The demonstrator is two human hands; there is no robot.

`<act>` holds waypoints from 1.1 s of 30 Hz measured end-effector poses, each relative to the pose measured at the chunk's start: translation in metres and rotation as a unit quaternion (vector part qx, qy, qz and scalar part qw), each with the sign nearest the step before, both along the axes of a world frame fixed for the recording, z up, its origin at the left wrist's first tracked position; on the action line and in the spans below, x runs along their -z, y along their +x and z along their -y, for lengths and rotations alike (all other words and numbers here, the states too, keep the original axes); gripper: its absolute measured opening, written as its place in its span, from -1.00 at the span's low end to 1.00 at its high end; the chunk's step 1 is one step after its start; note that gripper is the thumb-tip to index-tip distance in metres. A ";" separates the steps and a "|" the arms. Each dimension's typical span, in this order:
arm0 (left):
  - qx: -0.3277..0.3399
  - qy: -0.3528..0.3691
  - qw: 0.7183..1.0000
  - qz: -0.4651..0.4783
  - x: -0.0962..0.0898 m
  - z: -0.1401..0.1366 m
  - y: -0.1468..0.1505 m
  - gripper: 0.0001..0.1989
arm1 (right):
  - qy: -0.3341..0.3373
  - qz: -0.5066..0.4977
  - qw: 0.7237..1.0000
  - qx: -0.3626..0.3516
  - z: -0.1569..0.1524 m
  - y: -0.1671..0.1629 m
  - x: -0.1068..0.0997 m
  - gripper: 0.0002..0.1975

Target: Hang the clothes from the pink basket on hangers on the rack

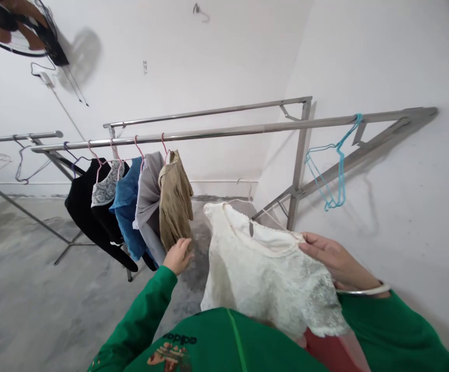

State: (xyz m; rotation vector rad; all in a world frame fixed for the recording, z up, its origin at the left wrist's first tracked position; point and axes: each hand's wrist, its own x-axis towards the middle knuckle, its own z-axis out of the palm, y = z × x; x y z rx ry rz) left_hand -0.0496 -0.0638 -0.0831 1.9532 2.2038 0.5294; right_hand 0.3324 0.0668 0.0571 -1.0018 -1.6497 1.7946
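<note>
A white lace top with short sleeves is spread in front of my body. My right hand pinches its right shoulder by the neckline, thumb on top. A pale hanger shows behind the neckline, its hook farther back; how far it sits inside the top is hidden. My left hand is off the top, fingers loosely bent with nothing visible in them. It overlaps the lower edge of a khaki shirt on the rail; whether it touches the cloth I cannot tell.
Several garments, including a blue top and a black one, hang from the metal rail. Light-blue hangers hang farther right. A fan is on the wall. Reddish cloth lies under my right arm.
</note>
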 end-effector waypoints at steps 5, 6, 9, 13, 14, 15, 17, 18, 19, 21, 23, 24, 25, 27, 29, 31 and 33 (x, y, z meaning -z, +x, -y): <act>0.086 -0.069 0.993 0.040 0.030 0.032 0.032 -0.68 | 0.188 -0.040 0.980 0.047 -0.011 -0.057 -0.034 -0.66; 0.096 -0.077 0.991 0.048 0.034 0.037 0.038 -0.69 | 0.227 -0.049 0.971 0.053 -0.016 -0.072 -0.038 -0.67; 0.113 -0.101 0.986 0.068 0.040 0.049 0.047 -0.71 | 0.318 -0.073 0.941 0.085 -0.038 -0.118 -0.041 -0.71; 0.101 -0.112 0.986 0.075 0.046 0.064 0.039 -0.74 | 0.381 -0.066 0.910 0.150 -0.067 -0.177 -0.040 -0.75; 0.091 -0.114 0.986 0.075 0.048 0.068 0.035 -0.75 | 0.392 -0.067 0.904 0.159 -0.071 -0.190 -0.040 -0.76; 0.081 -0.118 0.987 0.073 0.050 0.072 0.032 -0.75 | 0.402 -0.070 0.898 0.164 -0.074 -0.202 -0.040 -0.78; 0.056 -0.123 0.988 0.069 0.052 0.080 0.025 -0.75 | 0.419 -0.076 0.890 0.164 -0.075 -0.223 -0.041 -0.80; 0.044 -0.124 0.989 0.067 0.053 0.084 0.022 -0.75 | 0.425 -0.076 0.887 0.165 -0.074 -0.232 -0.040 -0.81; 0.034 -0.124 0.990 0.066 0.054 0.087 0.020 -0.75 | 0.429 -0.073 0.885 0.167 -0.073 -0.239 -0.040 -0.82; 0.020 -0.126 0.990 0.062 0.054 0.093 0.017 -0.75 | 0.432 -0.063 0.883 0.173 -0.070 -0.251 -0.037 -0.83; 0.013 -0.135 0.989 0.054 0.054 0.097 0.015 -0.76 | 0.428 -0.048 0.884 0.179 -0.067 -0.259 -0.032 -0.83; 0.009 -0.140 0.989 0.050 0.053 0.098 0.014 -0.76 | 0.425 -0.041 0.886 0.180 -0.067 -0.262 -0.030 -0.83; 0.007 -0.144 0.989 0.047 0.053 0.099 0.013 -0.76 | 0.420 -0.036 0.888 0.181 -0.066 -0.264 -0.028 -0.82; 0.003 -0.146 0.988 0.041 0.051 0.099 0.011 -0.76 | 0.414 -0.031 0.891 0.184 -0.067 -0.267 -0.025 -0.81; 0.003 -0.148 0.988 0.039 0.051 0.099 0.009 -0.76 | 0.410 -0.031 0.891 0.190 -0.068 -0.269 -0.025 -0.81; 0.005 -0.154 0.987 0.037 0.051 0.097 0.007 -0.75 | 0.406 -0.024 0.892 0.197 -0.072 -0.271 -0.025 -0.81; 0.008 -0.164 0.986 0.032 0.052 0.096 0.007 -0.75 | 0.400 -0.007 0.894 0.202 -0.076 -0.274 -0.025 -0.81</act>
